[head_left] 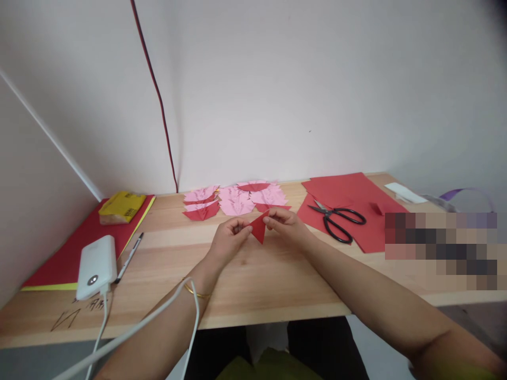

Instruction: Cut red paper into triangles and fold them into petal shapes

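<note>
A small piece of folded red paper point(259, 230), pointed at its lower end, is held up over the middle of the table. My left hand point(230, 236) pinches its left corner between thumb and fingers. At its upper right corner, my right hand point(288, 226) grips it the same way. Just behind both hands lie rows of pink folded paper pieces point(234, 201), with several red folded pieces point(203, 211) among them. To the right of my right hand, black-handled scissors point(336, 217) rest partly spread on red paper sheets point(358, 187).
At left, a white power bank point(96, 266) with a white cable point(103, 311) stands near a pen point(130, 257). A yellow packet point(122, 207) sits on red and yellow sheets point(59, 264). The cable crosses over my left forearm. A white item point(406, 192) lies far right, near a blurred patch.
</note>
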`<state>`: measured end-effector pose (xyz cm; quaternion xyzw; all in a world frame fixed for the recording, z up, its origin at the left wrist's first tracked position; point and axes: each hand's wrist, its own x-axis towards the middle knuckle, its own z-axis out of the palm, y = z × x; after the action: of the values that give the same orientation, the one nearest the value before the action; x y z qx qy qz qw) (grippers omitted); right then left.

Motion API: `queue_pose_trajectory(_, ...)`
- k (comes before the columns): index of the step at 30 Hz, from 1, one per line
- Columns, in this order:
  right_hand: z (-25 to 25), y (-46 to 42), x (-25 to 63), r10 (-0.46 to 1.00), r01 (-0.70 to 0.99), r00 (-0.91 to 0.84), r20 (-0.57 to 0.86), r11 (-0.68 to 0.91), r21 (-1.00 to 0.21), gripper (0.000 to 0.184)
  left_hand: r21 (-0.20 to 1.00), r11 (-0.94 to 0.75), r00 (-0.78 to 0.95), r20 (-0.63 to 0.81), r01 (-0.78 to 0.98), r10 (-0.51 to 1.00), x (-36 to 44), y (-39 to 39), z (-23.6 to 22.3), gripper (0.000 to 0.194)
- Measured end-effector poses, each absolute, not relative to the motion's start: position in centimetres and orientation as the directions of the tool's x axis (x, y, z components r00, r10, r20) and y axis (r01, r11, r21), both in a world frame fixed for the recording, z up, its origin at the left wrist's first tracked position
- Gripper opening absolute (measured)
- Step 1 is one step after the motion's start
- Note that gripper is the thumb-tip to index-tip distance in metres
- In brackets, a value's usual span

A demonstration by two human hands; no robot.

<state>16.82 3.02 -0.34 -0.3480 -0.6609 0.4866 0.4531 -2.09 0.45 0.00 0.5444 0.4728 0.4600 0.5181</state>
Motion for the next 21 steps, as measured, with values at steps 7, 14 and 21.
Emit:
queue_pose_trajectory(7,-0.43,2.98,16.70,0.902,0.002,-0.355,0.246,0.264,-0.964,0.025,0.996,-0.045,0.122,0.035,0.081,0.992,-2.09,0.37,0.23,0.018)
queue_pose_trajectory(14,-0.48,2.77,16.51,0.901,-0.065,-0.371,0.223,0.214,-0.975,0.027,0.993,-0.012,0.140,-0.005,0.116,0.990,-1.95,0.18,0.34,0.019)
queue_pose_trajectory(21,-0.65,2.74,16.44,0.912,-0.068,-0.358,0.198,0.186,-0.980,0.025,0.981,-0.011,0.167,-0.021,0.191,0.986,-1.98,0.22,0.34,0.017)
